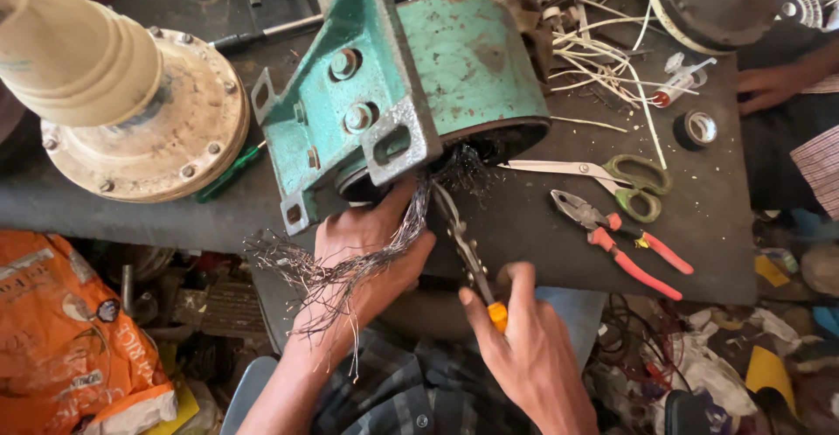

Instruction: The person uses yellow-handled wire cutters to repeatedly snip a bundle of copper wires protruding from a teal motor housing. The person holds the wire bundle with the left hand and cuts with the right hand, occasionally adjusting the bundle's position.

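Gripping a bundle of thin dark copper winding wires (350, 260), the left hand (367, 251) was closed around them; the yellow-handled cutter (468, 256), clasped by the right hand (524, 348), was best kept close to the green cast-iron motor housing (411, 76).

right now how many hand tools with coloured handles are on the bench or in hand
3, perhaps more hidden in the clutter: green-handled scissors lying right of the motor housing, red-handled pliers just below them, and a yellow-handled tool gripped in the right hand.

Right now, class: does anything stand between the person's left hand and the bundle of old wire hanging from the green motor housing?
Nothing visible does. The left hand already grips the wire bundle directly below the green motor housing. The right hand holds a cutter beside it.
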